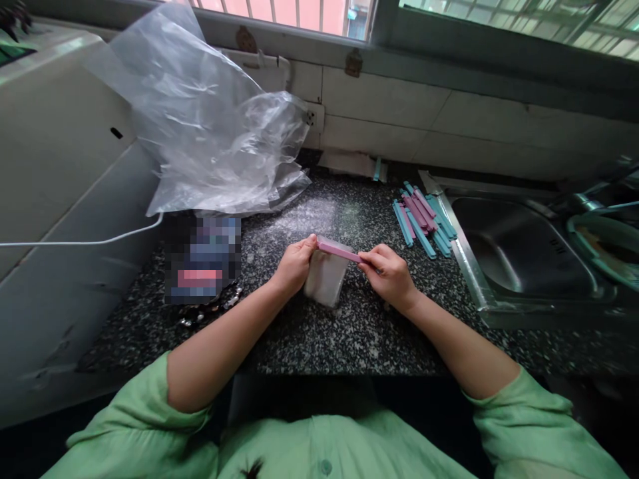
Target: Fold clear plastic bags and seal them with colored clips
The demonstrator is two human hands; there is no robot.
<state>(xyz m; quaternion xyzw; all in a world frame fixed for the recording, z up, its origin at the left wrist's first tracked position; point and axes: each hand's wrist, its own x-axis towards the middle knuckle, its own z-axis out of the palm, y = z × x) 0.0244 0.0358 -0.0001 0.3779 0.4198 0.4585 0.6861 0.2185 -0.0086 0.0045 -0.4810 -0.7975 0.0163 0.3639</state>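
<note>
A pink bag sealing clip (339, 250) lies across the upper part of a small clear plastic bag (325, 281) with whitish contents. My left hand (295, 263) is closed on the clip's left end, where the bag's edge also meets the fingers. Pinched between the thumb and fingers of my right hand (388, 273) is the clip's right end. The bag hangs below the clip, just over or on the speckled counter; I cannot tell which. To the right of my hands is a loose pile of pink and teal sealing clips (423, 214).
A large crumpled clear plastic sheet or bag (214, 126) stands at the back left. Below it lies a blurred-out item (204, 259) beside a white cable (100, 241). A steel sink (519, 246) is set into the granite counter (349, 346) on the right.
</note>
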